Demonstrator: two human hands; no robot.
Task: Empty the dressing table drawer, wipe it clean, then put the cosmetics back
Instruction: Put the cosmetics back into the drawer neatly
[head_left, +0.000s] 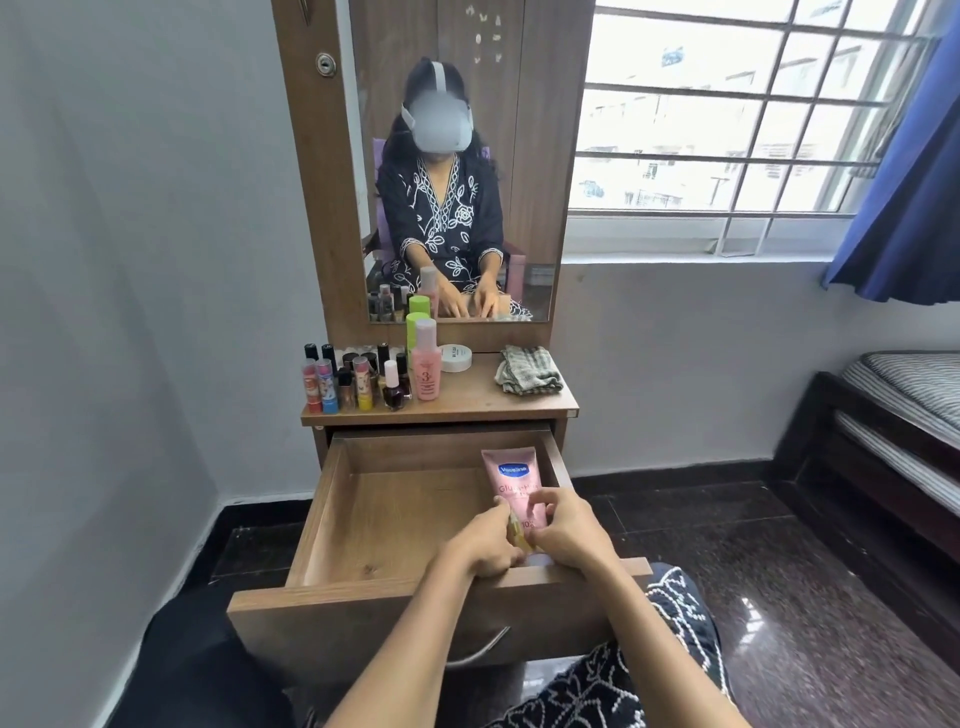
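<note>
The drawer (332, 519) is pulled fully out, and both hands are inside it at its right front corner. The left hand (485, 545) has its fingers curled around a small yellowish vial (519, 535); the thumb and forefinger pinch it near the top. The right hand (563, 530) is just beside the left one, and its fingertips rest curled on the lower part of a pink tube (514, 486). The tube lies along the right wall of the drawer, with its flat end pointing away from the hands. I cannot tell if the right hand really grips the tube or only touches it. In the drawer I count two things: the tube and the vial. To the left of the hands, the wooden bottom of the drawer is bare.

Beyond the hands, on the table top (467, 400), there is one group of small bottles (356, 376) at the far left. They stand close together, more than ten, but I cannot count them exactly. Next to them stands one pink bottle (426, 364), and behind it one green bottle (417, 332). One round white jar (455, 357) is to the right of the pink bottle. Straight ahead of the right hand, one folded cloth (529, 370) with a check pattern lies at the right end of the table top. One mirror (457, 156) rises behind all this.
</note>
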